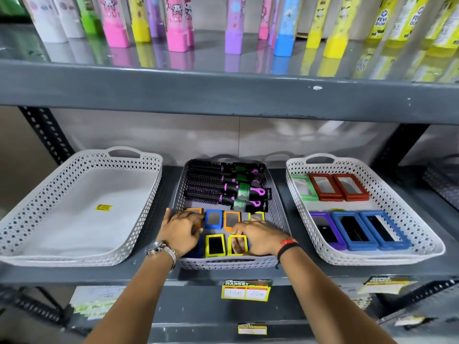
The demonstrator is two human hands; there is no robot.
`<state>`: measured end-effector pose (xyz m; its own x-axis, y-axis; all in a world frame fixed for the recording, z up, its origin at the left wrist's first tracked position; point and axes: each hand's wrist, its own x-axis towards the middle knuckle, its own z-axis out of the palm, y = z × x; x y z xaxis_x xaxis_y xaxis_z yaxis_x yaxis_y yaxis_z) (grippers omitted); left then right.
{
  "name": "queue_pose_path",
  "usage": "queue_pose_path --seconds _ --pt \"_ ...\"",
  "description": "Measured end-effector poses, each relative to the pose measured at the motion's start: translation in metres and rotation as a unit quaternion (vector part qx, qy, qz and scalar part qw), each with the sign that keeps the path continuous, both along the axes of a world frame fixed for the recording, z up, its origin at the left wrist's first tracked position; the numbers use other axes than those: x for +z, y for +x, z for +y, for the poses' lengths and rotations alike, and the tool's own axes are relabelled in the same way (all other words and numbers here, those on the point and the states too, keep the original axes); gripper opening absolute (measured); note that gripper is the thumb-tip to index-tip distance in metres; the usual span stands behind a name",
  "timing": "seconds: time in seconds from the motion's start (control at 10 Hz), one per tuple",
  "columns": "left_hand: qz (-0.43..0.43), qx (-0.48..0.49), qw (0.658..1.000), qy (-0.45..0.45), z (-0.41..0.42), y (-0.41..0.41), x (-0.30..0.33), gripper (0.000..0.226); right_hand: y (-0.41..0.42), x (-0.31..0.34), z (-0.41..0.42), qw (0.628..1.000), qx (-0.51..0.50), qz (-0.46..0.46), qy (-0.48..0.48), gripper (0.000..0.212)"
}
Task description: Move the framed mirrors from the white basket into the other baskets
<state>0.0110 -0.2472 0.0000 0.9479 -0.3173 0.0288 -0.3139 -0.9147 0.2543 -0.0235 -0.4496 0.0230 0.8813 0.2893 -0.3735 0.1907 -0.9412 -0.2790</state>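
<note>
— Where are the mirrors (215, 245)?
— In the middle basket (278, 214), upright beneath both hands; the right hand (258, 238) covers a yellow one, the left hand (182, 228) an orange one. Whether either grip has clenched is unclear.

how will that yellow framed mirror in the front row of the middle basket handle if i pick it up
The yellow mirror looks like a thin flat plate with a plastic rim, so probably stiff and light. It lies flat in the grey basket, so it should not roll or tip, though lifting an edge may be fiddly. The reflective face suggests glass, so likely fragile if dropped.
</note>
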Motion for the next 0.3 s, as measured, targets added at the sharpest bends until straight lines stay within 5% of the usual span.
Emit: queue_pose_path --seconds 0.3 --pt "-0.007 0.002 1.000 -0.027 0.0013 0.0014 -0.0033 0.036 -0.0016 -0.0017 0.0010 1.000 -0.012 -0.003 0.027 0.052"
